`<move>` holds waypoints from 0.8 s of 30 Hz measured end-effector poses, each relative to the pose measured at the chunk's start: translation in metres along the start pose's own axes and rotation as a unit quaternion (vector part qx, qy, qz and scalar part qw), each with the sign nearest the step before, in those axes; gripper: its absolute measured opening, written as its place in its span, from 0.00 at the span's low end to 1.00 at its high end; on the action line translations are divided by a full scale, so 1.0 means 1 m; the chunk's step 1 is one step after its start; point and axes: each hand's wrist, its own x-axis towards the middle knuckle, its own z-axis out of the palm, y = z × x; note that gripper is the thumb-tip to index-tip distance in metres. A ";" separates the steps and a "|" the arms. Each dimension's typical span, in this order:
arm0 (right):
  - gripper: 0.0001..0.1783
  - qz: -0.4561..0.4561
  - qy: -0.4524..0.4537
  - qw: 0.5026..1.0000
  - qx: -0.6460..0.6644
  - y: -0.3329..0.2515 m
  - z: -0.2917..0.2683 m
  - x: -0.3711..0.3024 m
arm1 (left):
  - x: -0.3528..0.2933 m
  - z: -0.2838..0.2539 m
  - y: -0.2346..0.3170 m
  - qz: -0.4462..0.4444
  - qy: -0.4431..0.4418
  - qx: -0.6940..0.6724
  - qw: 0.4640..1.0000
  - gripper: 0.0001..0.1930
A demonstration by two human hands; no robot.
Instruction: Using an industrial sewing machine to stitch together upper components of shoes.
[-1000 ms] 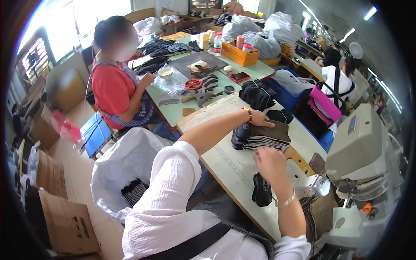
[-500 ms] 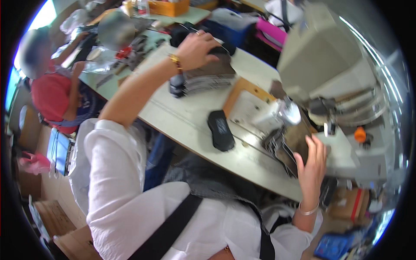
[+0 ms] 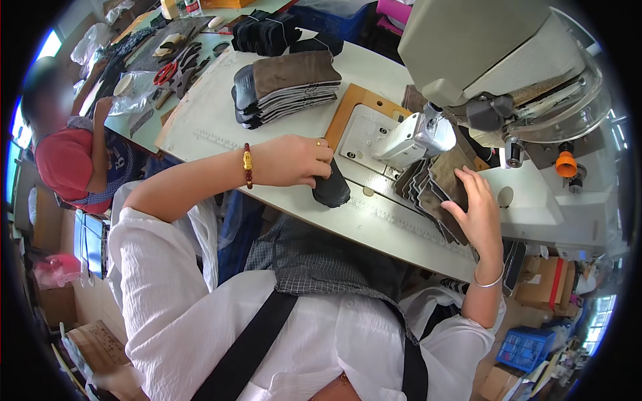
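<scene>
My left hand (image 3: 301, 160) has its fingers bent around the upper end of a black sole-shaped piece (image 3: 332, 192), which lies on the white sewing table near its front edge. My right hand (image 3: 478, 210) rests with fingers stretched and thumb apart on a fanned stack of brown fabric pieces (image 3: 449, 175). That stack sits beside the white head of a sewing machine (image 3: 409, 142). A neat pile of brown-topped pieces with grey and black layers (image 3: 294, 75) stands farther left on the table.
Black bundles (image 3: 266, 32) lie at the table's far edge. A wooden-coloured frame (image 3: 348, 107) borders the machine's metal plate. An orange knob (image 3: 566, 164) hangs under the machine body at right. Another person in a red top (image 3: 63, 160) sits at left near red-handled scissors (image 3: 165, 73).
My left hand has come back from above the brown-topped pile and now grips the black sole-shaped piece. My right hand stays at the fanned stack. The view has shifted slightly.
</scene>
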 end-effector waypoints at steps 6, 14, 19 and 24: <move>0.31 -0.006 -0.017 1.000 0.010 0.003 -0.004 0.001 | -0.002 0.006 -0.008 -0.012 0.003 -0.015 1.000 0.09; 0.21 -0.025 0.074 0.996 -0.032 0.005 0.006 0.005 | -0.002 0.023 0.027 -0.133 0.123 0.075 0.981 0.27; 0.32 0.052 0.078 0.995 -0.035 -0.003 0.010 0.010 | 0.020 0.015 0.015 -0.177 0.150 0.136 0.963 0.23; 0.28 -0.073 0.250 0.965 -0.026 -0.034 0.003 -0.005 | 0.056 -0.030 0.015 -0.023 0.321 0.066 0.945 0.24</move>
